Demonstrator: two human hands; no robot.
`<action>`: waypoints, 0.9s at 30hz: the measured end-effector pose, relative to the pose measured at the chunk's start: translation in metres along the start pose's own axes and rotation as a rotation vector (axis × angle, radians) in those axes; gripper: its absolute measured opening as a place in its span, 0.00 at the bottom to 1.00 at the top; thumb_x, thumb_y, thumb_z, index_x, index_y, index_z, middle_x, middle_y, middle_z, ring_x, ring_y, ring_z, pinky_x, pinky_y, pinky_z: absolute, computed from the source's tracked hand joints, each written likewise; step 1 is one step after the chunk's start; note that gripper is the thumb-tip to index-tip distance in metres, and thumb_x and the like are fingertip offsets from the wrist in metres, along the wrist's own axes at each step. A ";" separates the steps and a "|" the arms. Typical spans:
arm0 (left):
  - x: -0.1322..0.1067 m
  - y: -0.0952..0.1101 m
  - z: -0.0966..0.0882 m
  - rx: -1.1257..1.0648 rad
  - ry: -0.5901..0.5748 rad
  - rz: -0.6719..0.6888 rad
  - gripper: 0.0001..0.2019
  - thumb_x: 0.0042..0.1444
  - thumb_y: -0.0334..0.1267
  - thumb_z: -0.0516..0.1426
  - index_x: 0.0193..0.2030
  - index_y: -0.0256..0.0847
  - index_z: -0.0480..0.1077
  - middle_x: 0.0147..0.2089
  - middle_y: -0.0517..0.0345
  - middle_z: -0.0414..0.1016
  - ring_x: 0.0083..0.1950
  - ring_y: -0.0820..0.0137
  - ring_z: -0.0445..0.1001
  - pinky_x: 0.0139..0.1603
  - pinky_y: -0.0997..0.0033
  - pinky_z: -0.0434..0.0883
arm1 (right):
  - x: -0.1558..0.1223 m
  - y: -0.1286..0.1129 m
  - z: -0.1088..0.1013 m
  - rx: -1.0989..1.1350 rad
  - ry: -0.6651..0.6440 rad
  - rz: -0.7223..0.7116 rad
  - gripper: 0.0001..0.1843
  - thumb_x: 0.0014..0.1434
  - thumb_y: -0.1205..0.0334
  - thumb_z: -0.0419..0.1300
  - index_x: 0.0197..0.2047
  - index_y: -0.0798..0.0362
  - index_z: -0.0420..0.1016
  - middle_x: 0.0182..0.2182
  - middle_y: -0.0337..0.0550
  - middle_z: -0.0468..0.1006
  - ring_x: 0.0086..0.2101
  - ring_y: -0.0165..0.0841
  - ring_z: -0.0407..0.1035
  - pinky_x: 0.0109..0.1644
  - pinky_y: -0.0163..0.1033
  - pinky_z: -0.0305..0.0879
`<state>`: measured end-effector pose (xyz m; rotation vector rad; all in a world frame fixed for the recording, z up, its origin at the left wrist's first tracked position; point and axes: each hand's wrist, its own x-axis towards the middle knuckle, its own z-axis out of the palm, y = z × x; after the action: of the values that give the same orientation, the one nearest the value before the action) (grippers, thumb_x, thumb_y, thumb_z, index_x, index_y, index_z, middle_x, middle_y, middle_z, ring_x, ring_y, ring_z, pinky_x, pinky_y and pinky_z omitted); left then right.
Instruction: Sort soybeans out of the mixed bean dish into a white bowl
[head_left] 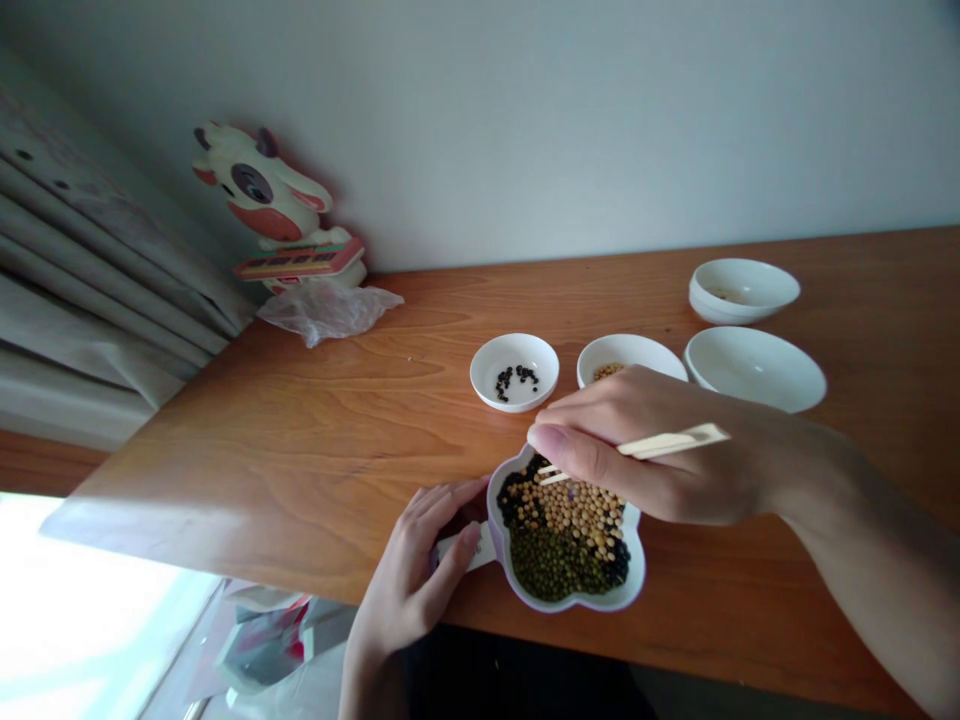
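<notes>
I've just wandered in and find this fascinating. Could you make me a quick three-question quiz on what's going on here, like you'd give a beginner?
1. What is the right hand holding?
2. True or false: the left hand is on the handle of the scalloped dish.
3. Which beans lie in the leftmost white bowl? a) yellow b) green c) black

Key:
1. A pair of chopsticks, with the tips down among the beans in the dish.
2. True; the thumb lies across the handle.
3. c) Black; a small scatter of them lies in that bowl.
</notes>
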<state>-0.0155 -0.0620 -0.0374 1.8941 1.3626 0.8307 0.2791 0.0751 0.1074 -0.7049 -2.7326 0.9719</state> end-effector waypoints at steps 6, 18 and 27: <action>-0.001 0.000 0.000 -0.002 0.002 -0.006 0.23 0.82 0.47 0.56 0.79 0.55 0.71 0.68 0.49 0.84 0.63 0.51 0.82 0.67 0.47 0.73 | 0.004 -0.001 0.004 0.043 -0.046 -0.053 0.27 0.85 0.47 0.48 0.34 0.49 0.65 0.30 0.36 0.74 0.31 0.31 0.62 0.40 0.46 0.49; 0.000 0.000 0.000 0.013 0.016 -0.002 0.23 0.82 0.47 0.57 0.79 0.52 0.73 0.68 0.47 0.84 0.64 0.50 0.83 0.69 0.47 0.74 | 0.007 -0.001 0.007 -0.001 -0.034 -0.049 0.29 0.85 0.46 0.45 0.32 0.50 0.64 0.29 0.36 0.72 0.29 0.30 0.60 0.39 0.46 0.48; -0.001 -0.003 0.001 0.014 0.008 0.005 0.23 0.82 0.46 0.57 0.79 0.55 0.71 0.67 0.50 0.84 0.63 0.52 0.82 0.69 0.48 0.73 | 0.010 0.001 0.009 -0.005 -0.022 -0.072 0.28 0.85 0.48 0.46 0.32 0.50 0.64 0.29 0.38 0.75 0.29 0.30 0.61 0.39 0.46 0.47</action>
<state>-0.0169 -0.0619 -0.0403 1.9080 1.3723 0.8336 0.2682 0.0751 0.0997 -0.5953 -2.7590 0.9633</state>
